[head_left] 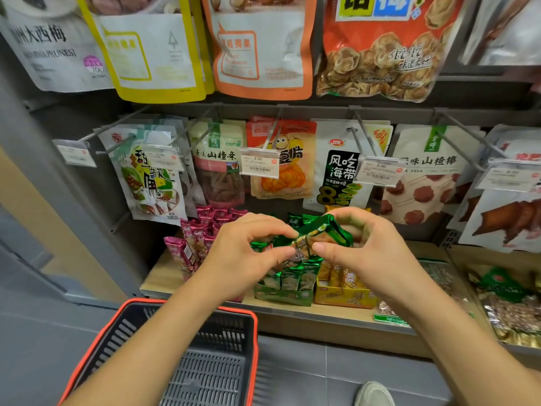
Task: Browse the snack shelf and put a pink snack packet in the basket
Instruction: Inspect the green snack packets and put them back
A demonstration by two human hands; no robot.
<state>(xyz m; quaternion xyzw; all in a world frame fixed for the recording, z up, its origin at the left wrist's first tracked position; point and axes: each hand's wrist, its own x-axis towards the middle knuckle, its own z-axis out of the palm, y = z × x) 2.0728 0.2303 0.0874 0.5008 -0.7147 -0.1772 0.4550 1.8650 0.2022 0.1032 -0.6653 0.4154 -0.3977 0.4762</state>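
1. Left hand (243,256): fingers curled, thumb and forefinger pinching the left end of a green packet (328,227).
2. Right hand (371,253): thumb and fingertips pinching the right end of the same packet. It hangs between my two hands, tilted, its right end higher, above the middle of the shelf (164,273).
3. Pink packets (199,232): a bunch standing upright at the left end of the shelf, near its front left corner. They sit just beside and partly behind my left hand. Neither hand touches them.
4. Green box (284,297): at the front edge of the shelf, directly under my hands, with more green packets standing in it.
5. Yellow box (342,300): touching the green box on its right, holding yellow packets.
6. Basket (254,347): dark grey with an orange rim, on the floor (307,361) below the left half of the shelf. My left forearm crosses over it. The slatted bottom shows in part; the rest is hidden by the arm.
7. Hanging bags (339,171): two rows on hooks above the shelf, with price tags (259,165) clipped at the hook ends.
8. Shoe (374,394): its toe is on the floor, right of the basket.
9. More bags lie flat at the right end of the shelf; their labels are too blurred to read.
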